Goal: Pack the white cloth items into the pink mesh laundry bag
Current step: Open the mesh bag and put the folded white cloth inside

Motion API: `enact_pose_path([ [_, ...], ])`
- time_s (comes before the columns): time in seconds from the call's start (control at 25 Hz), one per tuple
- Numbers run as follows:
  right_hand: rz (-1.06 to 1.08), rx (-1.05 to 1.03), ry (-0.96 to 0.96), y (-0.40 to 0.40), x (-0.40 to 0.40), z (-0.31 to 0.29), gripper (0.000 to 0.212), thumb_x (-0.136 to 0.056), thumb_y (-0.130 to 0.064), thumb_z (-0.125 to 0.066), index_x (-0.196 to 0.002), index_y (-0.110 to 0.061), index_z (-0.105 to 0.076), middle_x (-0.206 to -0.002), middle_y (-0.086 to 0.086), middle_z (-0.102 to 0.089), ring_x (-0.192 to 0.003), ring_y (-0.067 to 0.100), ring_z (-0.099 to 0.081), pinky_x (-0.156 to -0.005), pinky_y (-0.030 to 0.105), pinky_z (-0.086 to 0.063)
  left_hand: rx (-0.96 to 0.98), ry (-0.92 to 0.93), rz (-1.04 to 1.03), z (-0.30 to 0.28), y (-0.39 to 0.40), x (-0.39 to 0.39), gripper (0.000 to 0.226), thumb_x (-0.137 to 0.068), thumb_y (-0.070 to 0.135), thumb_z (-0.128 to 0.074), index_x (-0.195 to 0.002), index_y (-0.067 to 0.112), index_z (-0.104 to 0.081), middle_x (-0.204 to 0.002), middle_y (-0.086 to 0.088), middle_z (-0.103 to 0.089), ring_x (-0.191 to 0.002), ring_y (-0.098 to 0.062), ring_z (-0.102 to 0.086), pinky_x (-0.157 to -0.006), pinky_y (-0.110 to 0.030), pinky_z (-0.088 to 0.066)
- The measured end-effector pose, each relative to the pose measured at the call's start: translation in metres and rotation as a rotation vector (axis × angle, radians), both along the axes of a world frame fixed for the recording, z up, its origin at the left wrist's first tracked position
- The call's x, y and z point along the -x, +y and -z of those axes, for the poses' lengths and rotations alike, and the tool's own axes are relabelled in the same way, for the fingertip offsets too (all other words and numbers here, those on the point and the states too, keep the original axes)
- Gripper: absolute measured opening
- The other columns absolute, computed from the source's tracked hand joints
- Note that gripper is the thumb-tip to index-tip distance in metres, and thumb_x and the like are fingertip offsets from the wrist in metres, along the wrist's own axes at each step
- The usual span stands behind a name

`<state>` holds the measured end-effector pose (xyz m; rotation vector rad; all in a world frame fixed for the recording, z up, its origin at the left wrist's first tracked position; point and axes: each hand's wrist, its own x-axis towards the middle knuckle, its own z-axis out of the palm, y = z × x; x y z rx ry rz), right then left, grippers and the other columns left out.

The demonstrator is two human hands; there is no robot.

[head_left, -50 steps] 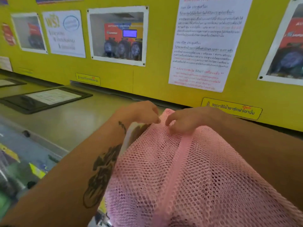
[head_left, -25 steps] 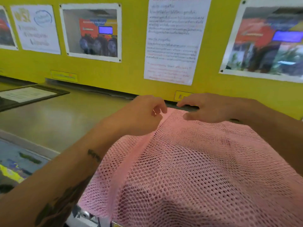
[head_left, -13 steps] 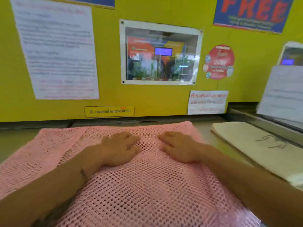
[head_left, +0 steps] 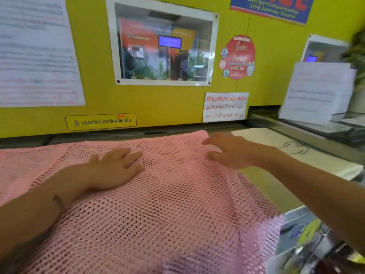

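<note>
My left hand (head_left: 116, 167) lies flat, grip spread, on the pink mesh bag (head_left: 158, 214) covering the worktop (head_left: 262, 186), my right hand (head_left: 229, 151), grip spread, at its right edge, white cloth (head_left: 292, 153) just beyond, bare worktop between.

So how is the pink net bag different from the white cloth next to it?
The pink mesh bag is full of little holes; the white cloth looks solid, with a dark line drawing on it. The bag is rumpled and spread wide; the cloth lies flat and neat. The left hand rests flat on the bag, and the right hand is at its edge; neither touches the cloth. Both lie on the counter.
</note>
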<state>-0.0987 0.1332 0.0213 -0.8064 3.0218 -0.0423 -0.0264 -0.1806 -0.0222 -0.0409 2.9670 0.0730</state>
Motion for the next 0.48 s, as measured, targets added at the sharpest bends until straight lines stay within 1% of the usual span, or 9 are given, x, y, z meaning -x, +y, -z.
enact_pose_path([
  [0.08,-0.123,0.002,-0.107,0.003,-0.042,0.004,0.062,-0.094,-0.061,-0.039,-0.15,-0.039,-0.027,-0.161,-0.005,-0.024,-0.147,0.021,-0.024,-0.119,0.049,-0.021,-0.003,-0.052,0.007,-0.005,0.0,0.008,0.08,-0.082,0.075,-0.01,-0.155,0.041,-0.002,-0.167,0.002,0.0,-0.153,-0.019,0.001,-0.122,-0.048,-0.001],
  [0.12,-0.133,-0.028,-0.174,0.009,-0.059,0.007,0.063,-0.095,-0.061,-0.04,-0.151,-0.04,-0.024,-0.162,-0.006,-0.021,-0.148,0.02,-0.021,-0.12,0.047,-0.019,0.01,-0.077,0.027,-0.006,0.002,0.011,0.086,-0.079,0.075,-0.011,-0.156,0.037,-0.003,-0.167,0.0,-0.001,-0.153,-0.019,0.002,-0.123,-0.044,-0.001],
  [0.2,-0.09,-0.032,-0.227,0.03,-0.071,0.013,0.06,-0.097,-0.055,-0.042,-0.152,-0.041,-0.024,-0.163,-0.005,-0.018,-0.148,0.019,-0.019,-0.12,0.041,-0.015,-0.006,-0.132,0.018,-0.011,0.004,0.015,0.091,-0.076,0.075,-0.015,-0.156,0.033,-0.004,-0.167,-0.001,-0.003,-0.153,-0.02,0.002,-0.123,-0.041,-0.001],
  [0.28,0.05,0.014,-0.15,0.056,-0.066,0.017,0.052,-0.098,-0.045,-0.045,-0.149,-0.04,-0.033,-0.159,-0.001,-0.027,-0.143,0.021,-0.031,-0.118,0.037,-0.021,0.07,-0.15,0.012,-0.017,0.007,0.017,0.084,-0.085,0.071,-0.021,-0.156,0.028,-0.011,-0.166,-0.003,-0.009,-0.153,-0.02,-0.006,-0.123,-0.038,-0.006],
  [0.32,0.142,0.027,-0.067,0.069,-0.065,0.019,0.049,-0.097,-0.041,-0.046,-0.146,-0.04,-0.038,-0.156,0.0,-0.034,-0.138,0.023,-0.039,-0.116,0.041,-0.028,0.151,-0.106,0.039,-0.023,0.013,0.017,0.099,-0.072,0.077,-0.015,-0.155,0.024,-0.02,-0.165,-0.005,-0.017,-0.151,-0.021,-0.015,-0.123,-0.035,-0.012],
  [0.36,0.221,0.036,0.036,0.078,-0.066,0.02,0.048,-0.095,-0.039,-0.045,-0.143,-0.039,-0.042,-0.152,0.0,-0.039,-0.133,0.025,-0.044,-0.112,0.045,-0.034,0.252,-0.032,0.054,-0.032,0.026,0.016,0.071,-0.094,0.063,-0.027,-0.151,0.022,-0.03,-0.162,-0.007,-0.026,-0.147,-0.024,-0.027,-0.12,-0.037,-0.021],
  [0.4,0.256,0.067,0.132,0.083,-0.07,0.022,0.048,-0.093,-0.038,-0.044,-0.142,-0.038,-0.044,-0.149,0.0,-0.043,-0.131,0.026,-0.047,-0.109,0.048,-0.036,0.258,0.121,0.107,-0.039,0.043,0.013,0.067,-0.081,0.036,-0.032,-0.146,0.025,-0.039,-0.158,-0.006,-0.034,-0.141,-0.025,-0.036,-0.116,-0.042,-0.03],
  [0.44,0.239,0.145,0.194,0.082,-0.079,0.025,0.051,-0.091,-0.041,-0.041,-0.141,-0.035,-0.045,-0.146,0.0,-0.046,-0.13,0.026,-0.047,-0.107,0.049,-0.037,0.222,0.214,0.115,-0.043,0.064,0.009,0.06,-0.087,0.051,-0.037,-0.143,0.03,-0.042,-0.155,-0.002,-0.036,-0.138,-0.025,-0.039,-0.112,-0.045,-0.034],
  [0.48,0.185,0.241,0.209,0.076,-0.092,0.028,0.055,-0.088,-0.046,-0.037,-0.141,-0.033,-0.046,-0.145,-0.001,-0.048,-0.131,0.025,-0.047,-0.108,0.049,-0.036,0.073,0.3,0.164,-0.044,0.083,0.005,0.057,-0.087,0.05,-0.041,-0.142,0.034,-0.042,-0.155,0.001,-0.036,-0.139,-0.024,-0.039,-0.112,-0.047,-0.034],
])
